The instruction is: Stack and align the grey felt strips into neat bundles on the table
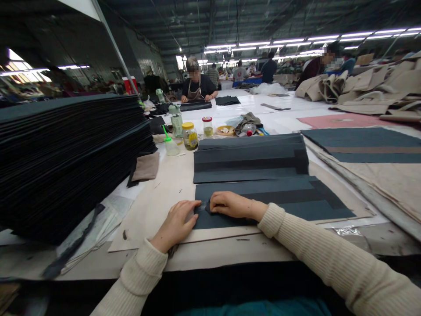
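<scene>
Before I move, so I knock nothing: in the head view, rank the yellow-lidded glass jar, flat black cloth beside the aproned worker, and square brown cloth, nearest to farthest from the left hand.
From the left hand:
1. Square brown cloth: ahead, left.
2. Yellow-lidded glass jar: farther ahead.
3. Flat black cloth: far ahead, right.

No readable text; yellow label (192, 139) on yellow-lidded jar (190, 136) too small to read.

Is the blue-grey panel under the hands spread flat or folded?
Spread flat: the blue-grey panel lies level, its dark strip visible lengthwise. I cannot tell if a layer is folded underneath.
</scene>
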